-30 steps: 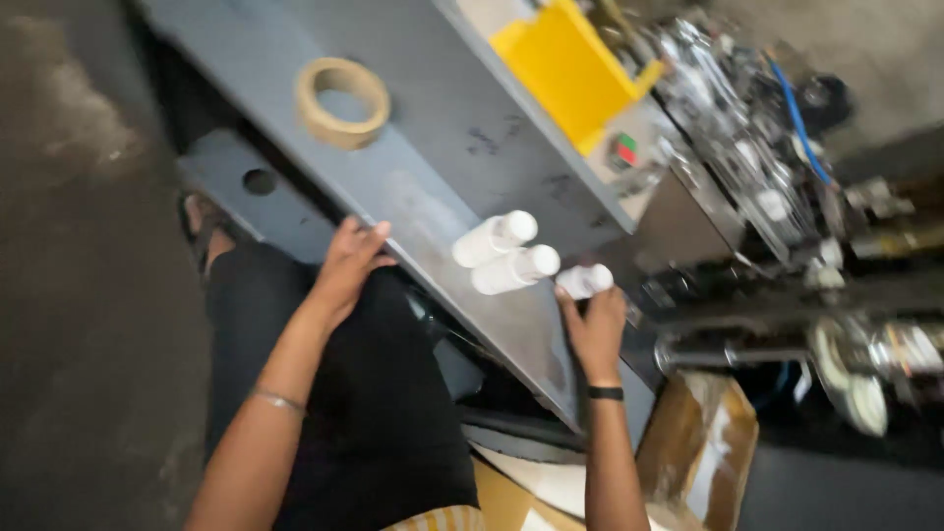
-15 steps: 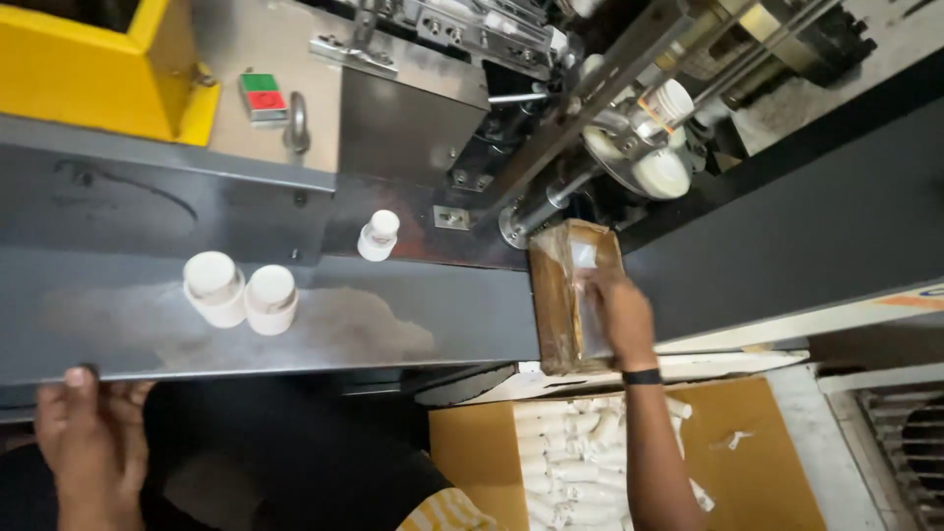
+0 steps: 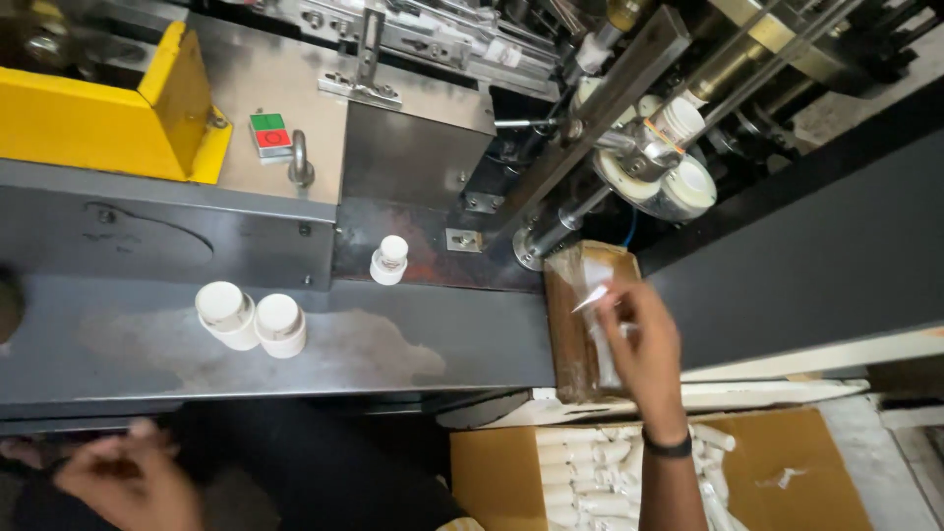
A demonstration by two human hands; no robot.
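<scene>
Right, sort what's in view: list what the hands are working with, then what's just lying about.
In hand:
- right hand, reaching into the plastic-lined carton
- left hand, low, blurred, holding nothing clear

Lying about:
- two white cup stacks on the grey bench
- small white cup
- box of stacked cups
- yellow guard

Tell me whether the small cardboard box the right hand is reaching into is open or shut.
Open. The cardboard box has no flap over its top; its clear plastic lining shows inside, and the right hand has its fingers over the opening.
</scene>
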